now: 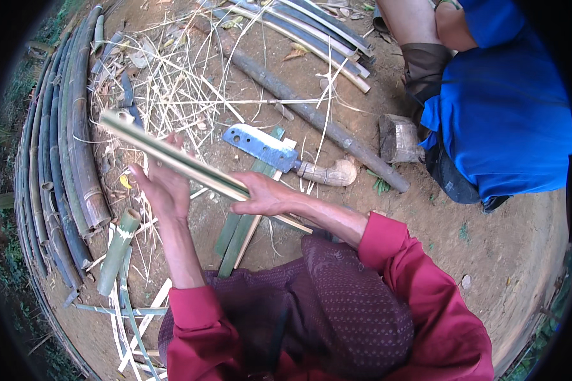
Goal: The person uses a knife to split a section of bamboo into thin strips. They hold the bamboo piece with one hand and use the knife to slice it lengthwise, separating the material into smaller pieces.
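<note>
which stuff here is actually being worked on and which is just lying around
In hand:
- bamboo strip, held by left hand and right hand

Lying about:
- cleaver on the ground
- split bamboo pile
- long pole
- wood block

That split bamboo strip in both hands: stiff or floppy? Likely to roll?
Probably fairly stiff: the bamboo strip runs straight past the left hand with no visible sag. Likely light, since the right hand steadies it with loose fingers. It looks flat-sided, so it should slide rather than roll if pushed.
</note>
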`<move>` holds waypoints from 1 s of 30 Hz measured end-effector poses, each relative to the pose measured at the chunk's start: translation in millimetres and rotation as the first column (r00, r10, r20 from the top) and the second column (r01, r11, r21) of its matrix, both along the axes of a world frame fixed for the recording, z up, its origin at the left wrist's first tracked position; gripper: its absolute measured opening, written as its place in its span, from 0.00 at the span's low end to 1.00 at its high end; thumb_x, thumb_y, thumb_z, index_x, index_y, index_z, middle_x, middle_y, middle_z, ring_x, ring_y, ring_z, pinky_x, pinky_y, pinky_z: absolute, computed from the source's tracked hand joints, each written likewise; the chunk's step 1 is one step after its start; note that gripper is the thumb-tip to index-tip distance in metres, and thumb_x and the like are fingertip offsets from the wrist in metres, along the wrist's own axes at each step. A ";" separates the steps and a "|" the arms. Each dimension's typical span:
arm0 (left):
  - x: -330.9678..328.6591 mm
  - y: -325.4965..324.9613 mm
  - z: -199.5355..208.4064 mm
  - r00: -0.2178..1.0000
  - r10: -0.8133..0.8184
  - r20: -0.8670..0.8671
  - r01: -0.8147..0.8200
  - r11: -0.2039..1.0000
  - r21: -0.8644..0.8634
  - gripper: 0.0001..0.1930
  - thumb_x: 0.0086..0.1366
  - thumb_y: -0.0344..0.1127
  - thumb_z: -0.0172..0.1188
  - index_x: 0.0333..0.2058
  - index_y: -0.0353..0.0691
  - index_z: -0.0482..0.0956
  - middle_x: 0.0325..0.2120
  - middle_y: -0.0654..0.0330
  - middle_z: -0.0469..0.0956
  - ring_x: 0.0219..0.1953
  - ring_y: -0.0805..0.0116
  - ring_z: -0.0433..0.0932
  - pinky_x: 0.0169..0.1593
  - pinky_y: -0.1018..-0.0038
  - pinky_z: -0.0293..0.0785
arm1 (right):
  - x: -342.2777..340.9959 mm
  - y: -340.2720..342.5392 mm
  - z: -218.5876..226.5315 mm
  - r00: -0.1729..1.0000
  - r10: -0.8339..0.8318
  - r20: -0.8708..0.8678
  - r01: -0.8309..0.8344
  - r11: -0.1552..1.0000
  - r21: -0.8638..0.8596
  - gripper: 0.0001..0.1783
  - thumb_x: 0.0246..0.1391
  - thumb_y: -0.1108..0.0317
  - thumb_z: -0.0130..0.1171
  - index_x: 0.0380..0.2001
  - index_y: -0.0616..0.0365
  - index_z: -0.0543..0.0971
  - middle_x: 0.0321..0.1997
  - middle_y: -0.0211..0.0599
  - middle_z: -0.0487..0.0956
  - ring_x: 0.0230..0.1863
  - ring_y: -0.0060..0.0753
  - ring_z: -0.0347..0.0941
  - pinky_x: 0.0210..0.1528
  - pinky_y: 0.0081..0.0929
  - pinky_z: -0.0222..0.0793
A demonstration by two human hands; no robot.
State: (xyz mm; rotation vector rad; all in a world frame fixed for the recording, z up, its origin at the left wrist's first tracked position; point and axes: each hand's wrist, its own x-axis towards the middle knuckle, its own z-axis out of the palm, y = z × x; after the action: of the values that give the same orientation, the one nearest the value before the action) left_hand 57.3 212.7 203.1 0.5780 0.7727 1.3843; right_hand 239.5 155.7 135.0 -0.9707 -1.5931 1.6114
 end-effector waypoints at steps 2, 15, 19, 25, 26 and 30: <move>18.0 -19.4 -20.0 0.974 -0.040 -0.221 0.017 0.994 -0.106 0.48 0.58 0.67 0.53 0.64 0.38 0.48 0.60 0.40 0.56 0.64 0.51 0.56 0.66 0.56 0.55 | 25.9 2.2 -4.1 0.973 0.031 -0.229 -0.111 0.932 -0.344 0.27 0.47 0.70 0.60 0.49 0.72 0.66 0.32 0.44 0.76 0.26 0.26 0.76 0.25 0.22 0.76; -260.7 -172.6 -25.6 -0.611 -0.633 -0.476 0.393 0.279 -0.876 0.25 0.54 0.52 0.62 0.47 0.43 0.76 0.39 0.52 0.80 0.43 0.50 0.78 0.48 0.61 0.72 | -23.3 -45.8 14.3 0.809 -0.191 0.556 0.151 0.981 0.118 0.22 0.43 0.70 0.60 0.45 0.62 0.75 0.36 0.46 0.81 0.37 0.38 0.77 0.44 0.34 0.69; -418.5 -259.5 -23.8 -0.565 -0.480 -0.671 -0.119 0.852 -0.509 0.15 0.55 0.45 0.58 0.37 0.41 0.77 0.30 0.49 0.80 0.34 0.52 0.79 0.38 0.60 0.73 | -74.8 -71.0 20.9 0.795 -0.094 0.599 -0.023 0.982 0.185 0.21 0.42 0.70 0.61 0.44 0.57 0.75 0.35 0.49 0.80 0.38 0.46 0.78 0.42 0.37 0.69; -539.8 -417.6 -92.7 0.033 -0.559 -0.828 -0.848 0.423 -0.319 0.26 0.56 0.58 0.57 0.38 0.37 0.76 0.36 0.45 0.79 0.42 0.48 0.78 0.47 0.59 0.72 | -190.0 -84.0 34.2 0.646 0.058 0.761 -0.410 0.867 0.282 0.17 0.42 0.66 0.62 0.37 0.57 0.72 0.27 0.51 0.78 0.32 0.53 0.77 0.35 0.45 0.69; -544.0 -430.1 -104.0 0.067 -0.466 -0.882 -0.893 0.367 -0.262 0.31 0.54 0.62 0.57 0.40 0.36 0.76 0.39 0.44 0.79 0.43 0.49 0.78 0.48 0.58 0.71 | -208.8 -84.8 39.2 0.622 0.074 0.779 -0.450 0.849 0.279 0.17 0.42 0.67 0.62 0.37 0.57 0.72 0.27 0.50 0.79 0.31 0.51 0.77 0.35 0.44 0.70; -573.6 -459.7 -144.6 0.049 -0.419 -0.906 -0.958 0.238 -0.162 0.32 0.54 0.61 0.60 0.41 0.33 0.76 0.37 0.45 0.79 0.42 0.51 0.79 0.46 0.59 0.73 | -266.8 -75.9 52.3 0.529 0.121 0.840 -0.671 0.665 0.327 0.17 0.43 0.66 0.62 0.39 0.56 0.75 0.31 0.44 0.81 0.27 0.38 0.78 0.34 0.38 0.78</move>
State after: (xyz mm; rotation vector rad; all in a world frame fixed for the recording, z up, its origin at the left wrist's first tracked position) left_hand -516.3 -246.9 58.6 0.1353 2.9804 0.3948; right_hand -27.3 79.8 187.3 -0.9579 -2.9392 0.7141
